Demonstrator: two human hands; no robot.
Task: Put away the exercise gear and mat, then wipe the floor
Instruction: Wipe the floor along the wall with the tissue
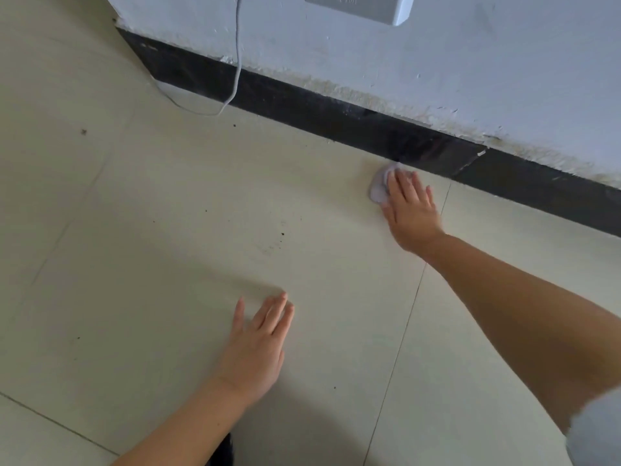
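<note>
Wiping step: right hand (411, 210) presses cloth (379, 186) flat at floor (168, 213) edge by baseboard (336, 116); left hand (258, 344) flat, empty. Next, sweep toward specks (280, 234).

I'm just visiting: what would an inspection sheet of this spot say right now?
Surface: pale tiled floor, dark specks near the middle.
Job's things: cloth on the floor by the skirting; no gear or mat seen.
Clutter: nothing seen.
Grippers: right hand flat on the cloth; left hand empty, flat on the floor.
Cables: white cable hangs down the wall and loops onto the floor.
Surroundings: white wall, black skirting, wall plate.
</note>
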